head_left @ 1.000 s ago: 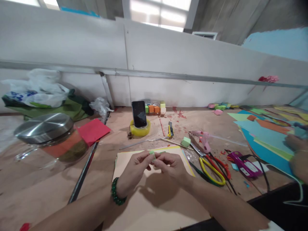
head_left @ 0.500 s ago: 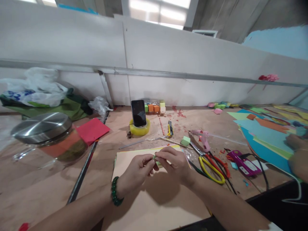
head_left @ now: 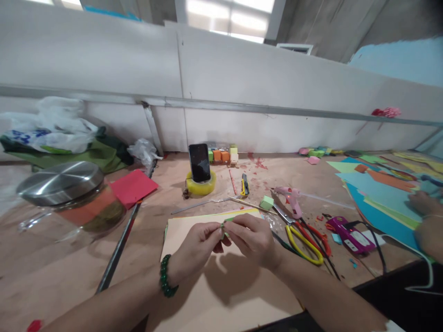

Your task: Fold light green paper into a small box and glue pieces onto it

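Above a stack of peach paper, my left hand and my right hand meet fingertip to fingertip. Both pinch a small piece of green paper, mostly hidden by the fingers. A green bead bracelet circles my left wrist. Just beyond the sheets lie thin wooden sticks and a pale green paper cube. Right of my right hand are yellow-handled scissors, a red-handled pair and a pink glue gun.
A lidded glass jar and red paper stand left. Behind are a phone on a yellow tape roll, a box cutter and paper cubes. Rightward lie a purple device, coloured sheets and another person's hand.
My fingers have shifted slightly around the green paper, and more green shows behind my right fingers. The other person's hand at the right has moved a little.
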Demonstrator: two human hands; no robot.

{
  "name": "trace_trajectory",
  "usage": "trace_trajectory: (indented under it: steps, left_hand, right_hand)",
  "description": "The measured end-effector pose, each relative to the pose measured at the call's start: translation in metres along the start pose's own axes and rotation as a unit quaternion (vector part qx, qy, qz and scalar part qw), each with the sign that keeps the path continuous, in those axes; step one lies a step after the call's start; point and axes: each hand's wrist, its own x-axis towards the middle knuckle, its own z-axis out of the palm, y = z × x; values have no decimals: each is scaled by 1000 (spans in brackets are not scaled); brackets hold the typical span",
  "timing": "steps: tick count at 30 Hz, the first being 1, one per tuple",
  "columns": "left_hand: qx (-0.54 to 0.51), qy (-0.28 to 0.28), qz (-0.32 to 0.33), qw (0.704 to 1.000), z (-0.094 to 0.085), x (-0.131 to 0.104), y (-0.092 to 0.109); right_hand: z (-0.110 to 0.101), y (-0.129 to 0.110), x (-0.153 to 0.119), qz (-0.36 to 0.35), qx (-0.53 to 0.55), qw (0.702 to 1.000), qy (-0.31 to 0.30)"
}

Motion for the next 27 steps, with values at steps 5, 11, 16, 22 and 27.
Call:
trace_trajectory:
  steps: [5, 11, 16, 22, 27]
  left_hand:
    - [4, 10, 13, 1000, 1, 0, -1]
    - [-8, 13, 12, 1000, 1, 0, 0]
    - [-23, 21, 10, 999, 3, 0, 1]
    - [-61, 43, 11, 997, 8, 2, -9]
    - [-79, 78, 26, 994, 6, 4, -14]
  right_hand:
    - [0, 0, 1, -14, 13, 1000, -11]
    - [1, -2, 2, -36, 9, 999, -17]
    - [0, -4, 7, -45, -23, 998, -23]
    - [2, -11, 7, -75, -80, 993, -46]
    - [9, -14, 0, -36, -40, 998, -35]
